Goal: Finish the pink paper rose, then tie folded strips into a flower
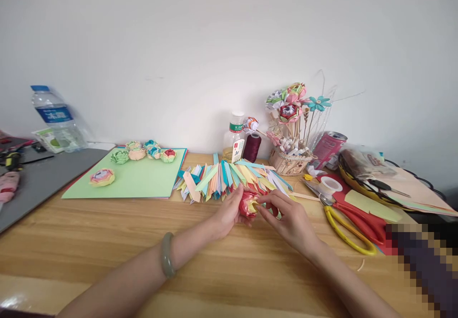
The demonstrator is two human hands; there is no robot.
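A red and yellow paper flower (248,205) is held just above the wooden table. My left hand (231,213) is closed around its left side, wearing a pale green bangle on the wrist. At the flower's yellow middle, the thumb and fingertips of my right hand (284,215) pinch its petals. Right behind both hands lies a heap of folded paper strips (214,179) in blue, yellow, peach and white. Finished paper flowers (136,151) stand on a light green sheet (143,179) to the left, with a pink and yellow one (102,177) nearer its front edge.
Red and yellow scissors (348,222) and a tape roll (331,185) lie at the right. Behind them stand a basket of paper flowers (291,160), a pink can (327,148), dark thread (252,148) and a glue bottle (234,136). A water bottle (55,117) is at far left.
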